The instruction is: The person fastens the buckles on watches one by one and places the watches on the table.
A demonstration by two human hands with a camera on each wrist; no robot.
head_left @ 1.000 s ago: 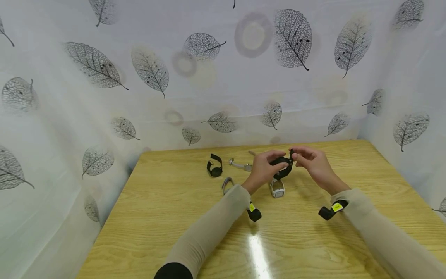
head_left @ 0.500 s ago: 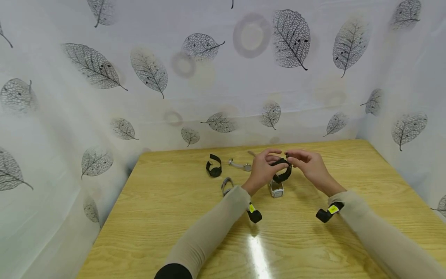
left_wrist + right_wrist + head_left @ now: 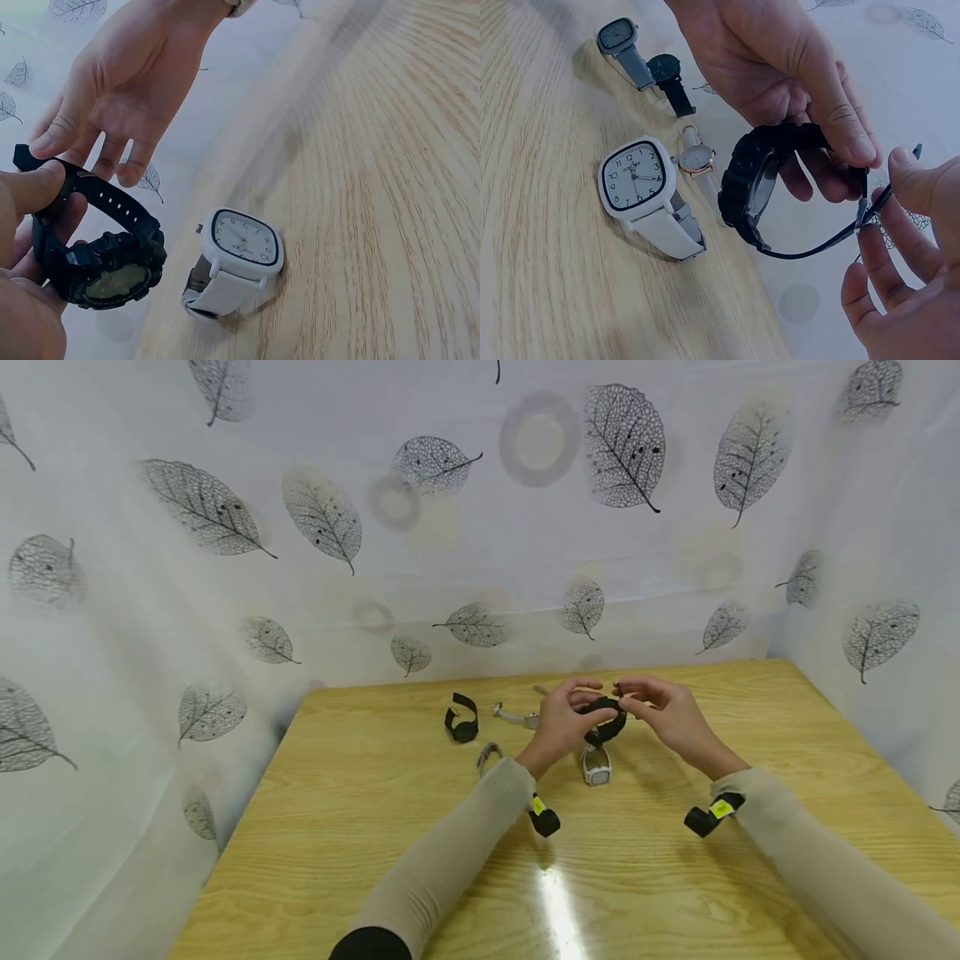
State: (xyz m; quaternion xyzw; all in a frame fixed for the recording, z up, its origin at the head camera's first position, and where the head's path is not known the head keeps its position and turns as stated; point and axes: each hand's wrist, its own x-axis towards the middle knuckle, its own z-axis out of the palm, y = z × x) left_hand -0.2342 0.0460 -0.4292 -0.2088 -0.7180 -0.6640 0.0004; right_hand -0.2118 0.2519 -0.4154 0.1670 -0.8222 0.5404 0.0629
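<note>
The chunky case of the black sports watch (image 3: 112, 259) is formed in matt, ridged, plastic-looking material, and its strap (image 3: 120, 204) is given a smooth, rubbery look; the buckle (image 3: 862, 214) is finished in shiny metal. The white square watch (image 3: 637, 178) is cased in smooth, glossy white, with a softer-sheened, leather-like band (image 3: 667, 234). The small round watch (image 3: 696, 158) is rimmed in polished, rose-gold-toned metal. The table (image 3: 337, 827) is surfaced in smooth wood grain, by which light is glossily reflected. The backdrop (image 3: 480, 543) is made of matt printed cloth, faintly creased, and the sleeves (image 3: 457, 852) of dull, soft fabric.
</note>
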